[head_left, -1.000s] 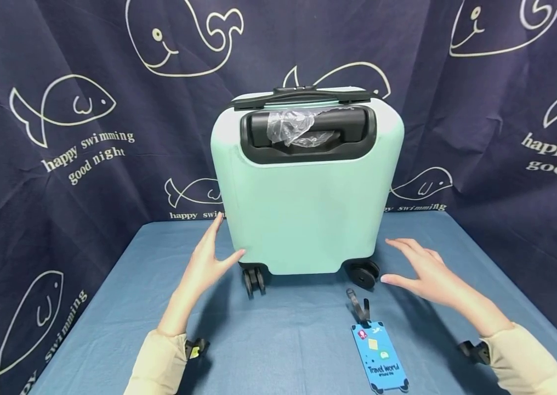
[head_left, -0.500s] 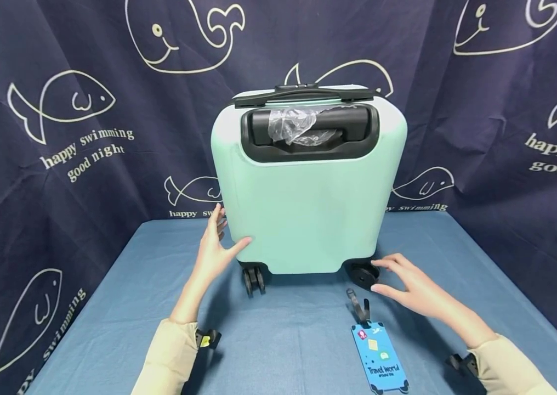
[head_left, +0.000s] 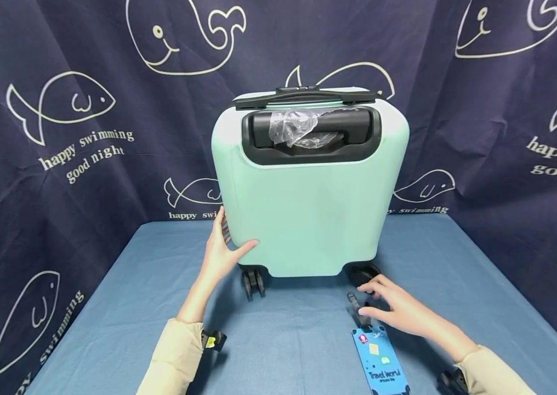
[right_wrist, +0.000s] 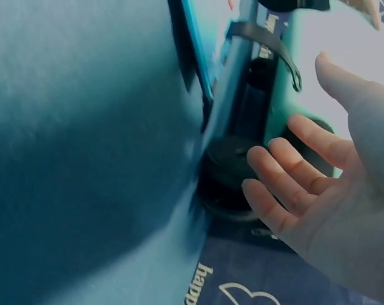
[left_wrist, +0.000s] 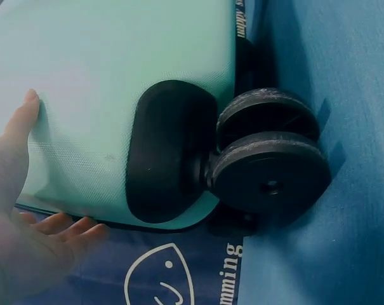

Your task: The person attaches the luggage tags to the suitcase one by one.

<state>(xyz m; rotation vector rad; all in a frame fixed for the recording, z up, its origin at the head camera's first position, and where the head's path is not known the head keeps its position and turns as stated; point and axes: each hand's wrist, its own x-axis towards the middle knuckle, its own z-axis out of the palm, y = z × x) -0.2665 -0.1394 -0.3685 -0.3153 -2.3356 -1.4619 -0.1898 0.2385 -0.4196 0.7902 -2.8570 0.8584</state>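
Note:
A mint-green suitcase point(head_left: 313, 214) stands upright on its wheels. Beside its lower left corner is my left hand point(head_left: 219, 252), thumb across the front face and loosely extended fingers along the side. The left wrist view shows that hand point(left_wrist: 26, 190) spread at the shell near a black double wheel point(left_wrist: 271, 171). My right hand point(head_left: 392, 307) hovers over the dark strap point(head_left: 357, 310) of a blue luggage tag point(head_left: 379, 356), thumb and fingers apart. In the right wrist view the right hand's fingers point(right_wrist: 274, 171) are relaxed with nothing between them; the strap point(right_wrist: 268, 41) curves nearby.
Blue cloth point(head_left: 283, 340) covers the table. A dark blue curtain point(head_left: 111, 44) with whale and fish drawings hangs behind and at both sides. Clear plastic wrap point(head_left: 303, 129) covers part of the suitcase's recessed handle, and a right wheel point(head_left: 362, 272) is close to my right hand.
My left hand has moved right, up against the suitcase's lower left side. My right hand has come left and down from beside the wheel to the tag's strap.

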